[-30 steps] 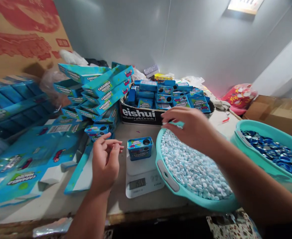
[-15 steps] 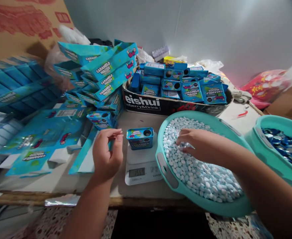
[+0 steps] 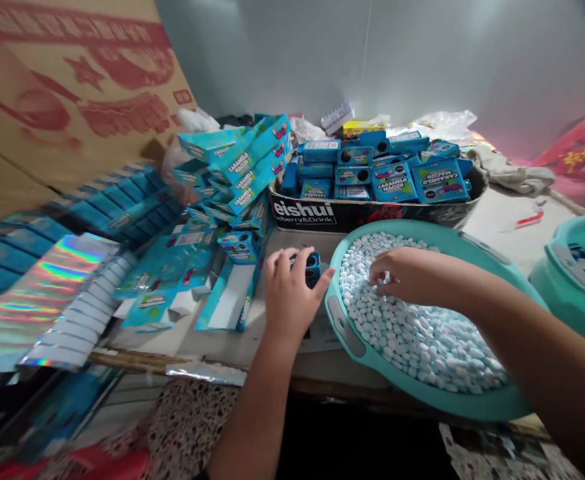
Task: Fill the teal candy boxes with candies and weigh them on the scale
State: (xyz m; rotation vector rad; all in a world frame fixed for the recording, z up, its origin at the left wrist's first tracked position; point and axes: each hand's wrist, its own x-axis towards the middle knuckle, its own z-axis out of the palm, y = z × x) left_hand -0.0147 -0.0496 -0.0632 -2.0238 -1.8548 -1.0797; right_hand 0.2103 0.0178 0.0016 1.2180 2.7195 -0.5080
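Note:
My left hand [image 3: 292, 290] reaches over a small blue tin [image 3: 313, 268], fingers spread across its top and the thumb apart to the right. The hand hides much of the tin and most of the white kitchen scale [image 3: 317, 340] beneath. To the right, my right hand [image 3: 395, 272] is at the surface of small white and pale-blue candies [image 3: 432, 337], its fingers curled together. Anything in those fingers is too small to make out. The candies fill a turquoise basin [image 3: 515, 403] with grey handles.
Behind the basin, a black carton [image 3: 302, 212] holds many blue tins. Stacked blue display boxes [image 3: 242, 167] and flattened cartons [image 3: 172, 273] lie left. Another turquoise basin [image 3: 547, 280] with blue metallic pieces stands right. Holographic sheets [image 3: 47, 293] lie near the left edge.
My left hand has moved right, from beside the tin to over it, and its fingers have spread. The right hand stays in the candies. The view has turned left.

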